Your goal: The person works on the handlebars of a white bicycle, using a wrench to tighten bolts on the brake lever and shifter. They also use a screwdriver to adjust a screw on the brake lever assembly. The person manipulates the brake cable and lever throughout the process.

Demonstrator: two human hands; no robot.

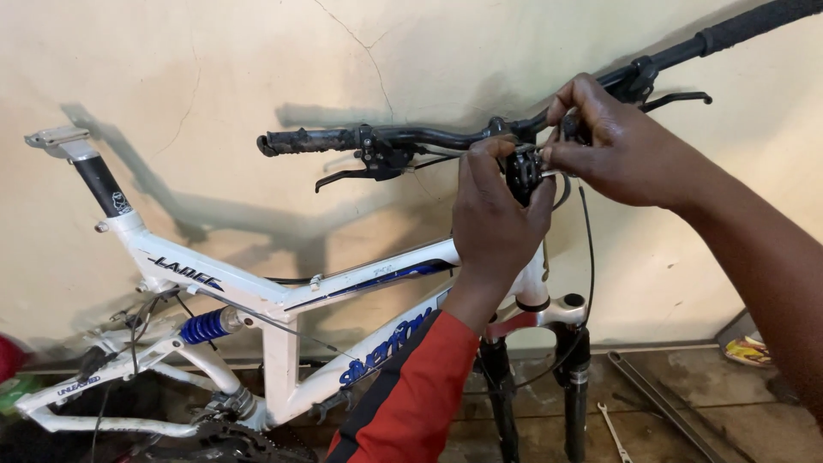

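Observation:
A white bicycle frame point(283, 300) with blue lettering leans against a cream wall. Its black handlebar point(429, 135) crosses the upper middle, with brake levers at both ends. My left hand point(497, 214), in a red and black sleeve, wraps around the black stem clamp point(523, 170) at the bar's centre. My right hand point(617, 141) pinches a small metal tool or bolt at the stem from the right, fingers closed on it. The piece itself is too small to identify.
A blue coil shock point(204, 326) sits in the rear frame. A bare seat post point(101, 184) rises at the left. Black suspension fork legs point(574, 377) run down to the floor, where a spanner point(614, 431) and a long metal bar point(664, 403) lie.

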